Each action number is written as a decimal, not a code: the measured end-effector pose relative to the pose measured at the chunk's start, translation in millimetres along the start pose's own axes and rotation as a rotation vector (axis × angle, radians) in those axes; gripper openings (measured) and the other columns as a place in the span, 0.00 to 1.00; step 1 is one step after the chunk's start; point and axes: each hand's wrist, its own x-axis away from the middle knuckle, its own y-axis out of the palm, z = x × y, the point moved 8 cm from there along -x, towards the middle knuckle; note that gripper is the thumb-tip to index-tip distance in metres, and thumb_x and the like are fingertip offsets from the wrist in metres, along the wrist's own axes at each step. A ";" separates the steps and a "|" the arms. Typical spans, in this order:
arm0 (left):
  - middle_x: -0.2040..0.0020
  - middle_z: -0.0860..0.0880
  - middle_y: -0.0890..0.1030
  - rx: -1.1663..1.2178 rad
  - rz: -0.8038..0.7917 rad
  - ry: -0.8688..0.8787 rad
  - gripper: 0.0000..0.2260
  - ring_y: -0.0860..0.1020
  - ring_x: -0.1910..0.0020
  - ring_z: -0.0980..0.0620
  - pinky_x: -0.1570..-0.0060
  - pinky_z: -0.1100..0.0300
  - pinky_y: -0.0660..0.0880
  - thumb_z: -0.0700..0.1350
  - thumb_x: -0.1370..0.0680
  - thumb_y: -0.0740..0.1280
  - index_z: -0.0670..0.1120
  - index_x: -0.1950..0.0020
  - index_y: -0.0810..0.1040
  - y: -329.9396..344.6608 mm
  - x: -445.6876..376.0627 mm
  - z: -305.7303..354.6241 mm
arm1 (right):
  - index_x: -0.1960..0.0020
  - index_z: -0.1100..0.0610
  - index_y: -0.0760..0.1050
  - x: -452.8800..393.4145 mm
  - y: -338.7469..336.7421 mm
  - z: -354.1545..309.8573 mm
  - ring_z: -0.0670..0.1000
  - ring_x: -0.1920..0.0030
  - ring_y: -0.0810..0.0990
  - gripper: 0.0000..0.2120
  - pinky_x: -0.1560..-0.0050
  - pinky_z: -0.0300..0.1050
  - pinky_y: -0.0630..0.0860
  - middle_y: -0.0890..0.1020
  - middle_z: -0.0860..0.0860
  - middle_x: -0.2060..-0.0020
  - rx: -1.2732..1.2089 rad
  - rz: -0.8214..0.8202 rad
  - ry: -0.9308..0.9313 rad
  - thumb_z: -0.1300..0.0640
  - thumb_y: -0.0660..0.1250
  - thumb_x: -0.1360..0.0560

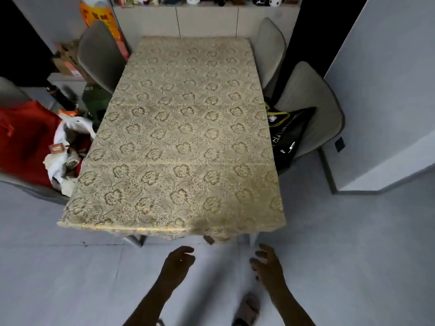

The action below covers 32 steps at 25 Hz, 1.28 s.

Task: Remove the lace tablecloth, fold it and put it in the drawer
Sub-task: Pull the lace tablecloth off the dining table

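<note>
The lace tablecloth [183, 137] is beige with a gold flower pattern and lies flat over the whole rectangular table, its near hem hanging a little over the front edge. My left hand [177, 263] hovers below that front edge, fingers loosely curled and apart, holding nothing. My right hand [267, 264] is beside it to the right, fingers spread, also apart from the cloth. Both hands are over the floor, short of the hem. No drawer can be made out in this view.
Grey chairs [100, 56] flank the table: one far left, two on the right, the nearer [315, 114] holding a black bag [288, 137]. At the left a red bag [26, 142] and white bags crowd the table side. A cabinet [207, 21] stands behind. A grey wall [386, 90] rises right.
</note>
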 end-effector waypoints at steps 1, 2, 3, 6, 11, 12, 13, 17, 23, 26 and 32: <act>0.59 0.41 0.81 0.030 0.002 -0.009 0.09 0.75 0.63 0.47 0.67 0.60 0.68 0.32 0.23 0.64 0.39 0.46 0.80 14.3 -9.9 -2.6 | 0.32 0.53 0.68 -19.4 -15.2 -13.6 0.60 0.46 0.80 0.28 0.51 0.56 0.78 0.78 0.53 0.42 -0.020 0.086 -0.060 0.64 0.73 0.29; 0.58 0.40 0.81 0.060 0.014 -0.047 0.09 0.75 0.62 0.47 0.66 0.60 0.68 0.32 0.23 0.65 0.39 0.46 0.79 23.5 -16.5 -4.4 | 0.28 0.54 0.65 -36.0 -29.4 -21.6 0.63 0.40 0.76 0.34 0.44 0.59 0.76 0.74 0.55 0.36 -0.034 0.152 -0.111 0.65 0.74 0.30; 0.58 0.40 0.81 0.085 0.026 -0.092 0.08 0.76 0.62 0.46 0.65 0.60 0.68 0.33 0.23 0.65 0.39 0.46 0.79 31.1 -20.0 -9.0 | 0.25 0.54 0.60 -51.2 -42.0 -32.1 0.63 0.34 0.72 0.40 0.40 0.59 0.73 0.69 0.57 0.30 -0.091 0.209 -0.123 0.66 0.76 0.32; 0.57 0.40 0.81 0.121 0.030 -0.188 0.09 0.76 0.60 0.47 0.63 0.59 0.68 0.36 0.24 0.67 0.41 0.45 0.79 53.5 -28.3 -18.4 | 0.22 0.51 0.52 -100.1 -67.8 -48.1 0.59 0.34 0.71 0.47 0.38 0.57 0.73 0.65 0.56 0.28 -0.269 0.224 -0.045 0.69 0.75 0.32; 0.60 0.42 0.81 0.114 0.053 -0.250 0.11 0.75 0.63 0.47 0.64 0.59 0.67 0.35 0.24 0.67 0.39 0.42 0.79 67.1 -28.8 -15.6 | 0.66 0.57 0.74 -91.5 -80.1 -33.5 0.49 0.78 0.64 0.10 0.76 0.38 0.60 0.69 0.54 0.75 -0.007 -0.077 0.251 0.57 0.74 0.30; 0.61 0.43 0.80 0.163 0.065 -0.314 0.12 0.75 0.63 0.48 0.66 0.59 0.66 0.37 0.25 0.68 0.39 0.41 0.79 68.3 -25.4 -16.1 | 0.69 0.58 0.74 -84.4 -79.7 -33.5 0.48 0.80 0.62 0.13 0.76 0.37 0.57 0.68 0.53 0.78 0.115 -0.166 0.267 0.56 0.74 0.30; 0.61 0.45 0.81 0.259 0.071 -0.406 0.13 0.75 0.63 0.48 0.65 0.59 0.66 0.41 0.25 0.70 0.40 0.41 0.79 69.6 -19.2 -18.5 | 0.68 0.58 0.76 -74.3 -74.6 -44.1 0.49 0.80 0.65 0.12 0.75 0.38 0.59 0.69 0.52 0.79 0.150 -0.279 0.241 0.55 0.74 0.31; 0.42 0.40 0.79 1.002 0.079 -0.578 0.34 0.77 0.41 0.39 0.40 0.44 0.73 0.68 0.31 0.70 0.42 0.39 0.72 69.1 -6.2 -23.7 | 0.51 0.63 0.83 -54.5 -60.0 -108.0 0.61 0.53 0.84 0.11 0.46 0.57 0.77 0.85 0.61 0.55 -0.491 -0.592 0.156 0.61 0.71 0.32; 0.72 0.54 0.77 1.398 0.407 -0.239 0.07 0.77 0.72 0.59 0.68 0.66 0.73 0.46 0.22 0.67 0.51 0.60 0.74 -38.2 -34.9 27.4 | 0.44 0.58 0.82 -70.9 -77.2 -207.6 0.62 0.44 0.82 0.21 0.45 0.59 0.79 0.84 0.59 0.46 -0.904 -0.457 -0.037 0.55 0.72 0.36; 0.70 0.51 0.75 1.350 0.544 -0.165 0.09 0.75 0.70 0.54 0.72 0.65 0.74 0.38 0.21 0.63 0.47 0.61 0.76 -118.5 -64.4 72.5 | 0.42 0.59 0.78 -99.4 -63.2 -247.2 0.60 0.41 0.78 0.15 0.47 0.58 0.80 0.85 0.58 0.49 -1.008 -0.332 0.008 0.57 0.61 0.26; 0.37 0.53 0.78 0.597 0.180 0.427 0.11 0.76 0.39 0.54 0.43 0.56 0.72 0.45 0.21 0.67 0.53 0.40 0.78 -211.0 -184.5 275.6 | 0.32 0.48 0.71 -156.4 -8.5 -396.3 0.52 0.33 0.71 0.19 0.33 0.55 0.66 0.73 0.48 0.34 -0.828 -0.196 -0.378 0.54 0.62 0.23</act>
